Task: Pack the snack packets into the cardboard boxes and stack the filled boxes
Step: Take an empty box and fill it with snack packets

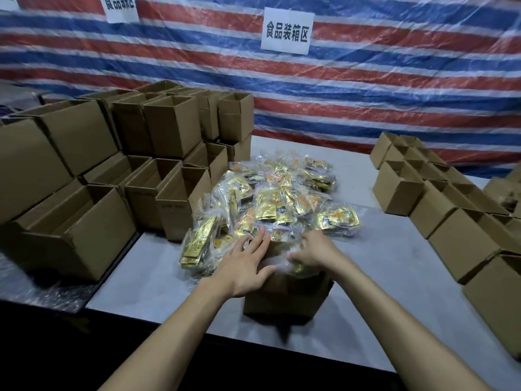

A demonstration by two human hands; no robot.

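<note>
Left hand (248, 263) flat, fingers spread, pressing on cardboard box (284, 299) top, right hand (313, 249) curled round clear packet bag (296, 268) at box mouth, snack packet pile (276, 193) just beyond both hands, stacked open boxes (84, 179) left of left hand, box rows (451, 221) right of right hand

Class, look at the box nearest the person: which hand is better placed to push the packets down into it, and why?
Right, probably. The right hand grips the clear bag of packets at the opening of the box; the left hand lies flat on its flap.
</note>
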